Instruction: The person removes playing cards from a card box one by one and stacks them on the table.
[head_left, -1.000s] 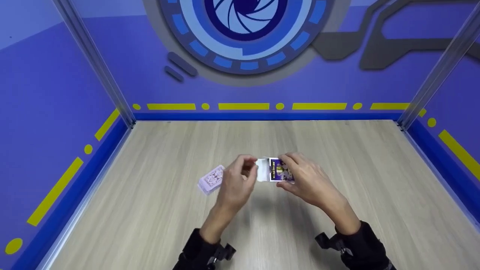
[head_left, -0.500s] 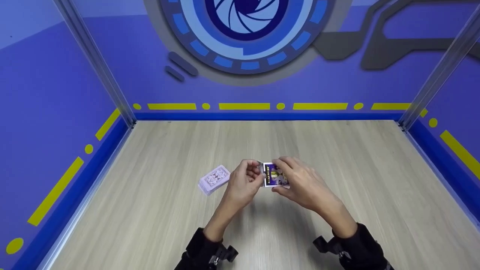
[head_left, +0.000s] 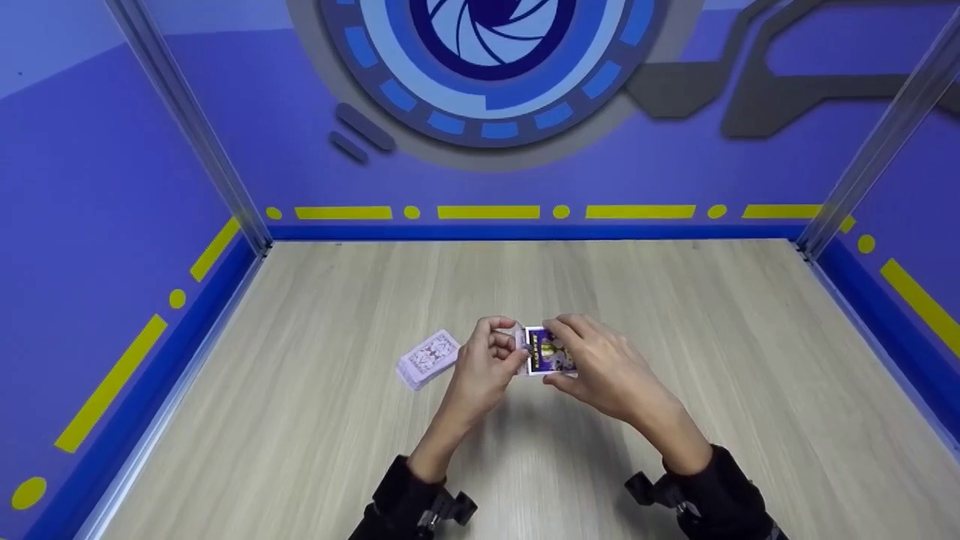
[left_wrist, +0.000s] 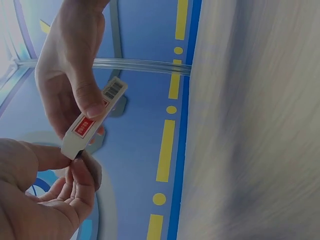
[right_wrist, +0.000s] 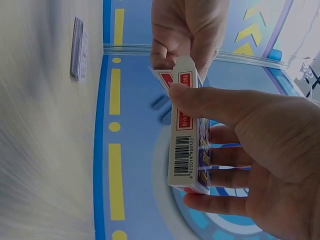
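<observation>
A small playing-card box [head_left: 551, 350] with a purple picture on its broad face is held above the table between both hands. My right hand [head_left: 611, 371] grips its right part; in the right wrist view the thumb presses the box's narrow barcode side [right_wrist: 181, 155] and the fingers lie along the opposite side. My left hand [head_left: 480, 375] is at the left end, thumb and fingers pinching the box's end flap. In the right wrist view a side flap [right_wrist: 162, 80] sticks out at that end. The box's inside is hidden.
A stack of pale pink-purple playing cards [head_left: 429, 360], slightly fanned, lies on the wooden table [head_left: 300, 450] left of the left hand. Blue printed panels with metal corner posts [head_left: 187, 120] enclose the table at the back and sides.
The left hand has moved right, up against the box end, and the long white flap that stuck out is now mostly hidden. The box shifted slightly left and nearer. The card stack stayed put.
</observation>
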